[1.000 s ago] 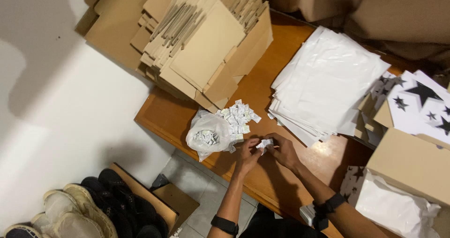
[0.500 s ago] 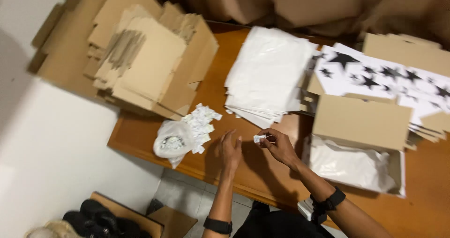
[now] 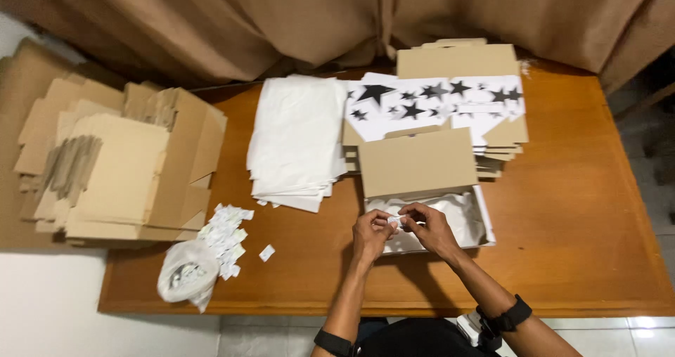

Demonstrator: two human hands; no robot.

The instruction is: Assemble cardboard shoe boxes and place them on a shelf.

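Orange-brown wooden table [image 3: 583,209] against tan curtain [image 3: 316,20], open white-lined cardboard box [image 3: 485,220] mid-table, left hand [image 3: 370,232] and right hand [image 3: 429,227] over it, fingers pinched on small white paper packet [image 3: 395,220], white sheet stack [image 3: 295,143] left of box.

Both forearms are bare, with no sleeves showing. The left hand [image 3: 370,232] has a narrow black band around the forearm near the elbow. The right hand [image 3: 434,229] has a broader black strap with a small buckle-like piece at the same height.
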